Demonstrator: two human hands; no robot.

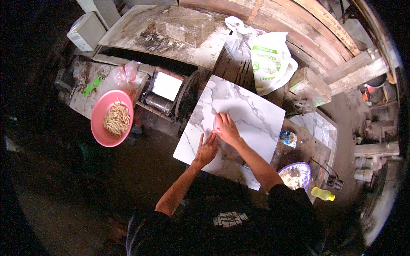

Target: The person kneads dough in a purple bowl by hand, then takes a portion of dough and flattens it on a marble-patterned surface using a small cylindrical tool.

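Scraper (215, 123), pink and flat, sits under our right hand (226, 128), fingers closed over it on the marble slab (252, 115). Our left hand (207, 149) lies flat and empty just beside. Pink bowl (99, 123) holds pale noodle strips (116, 119); purple bowl (306, 167) holds whitish dough.

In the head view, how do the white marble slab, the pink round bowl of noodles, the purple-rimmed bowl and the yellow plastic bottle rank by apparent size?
1. White marble slab, by far the largest.
2. Pink round bowl of noodles.
3. Purple-rimmed bowl, partly hidden by the right arm, so this rank is unsure.
4. Yellow plastic bottle, smallest.
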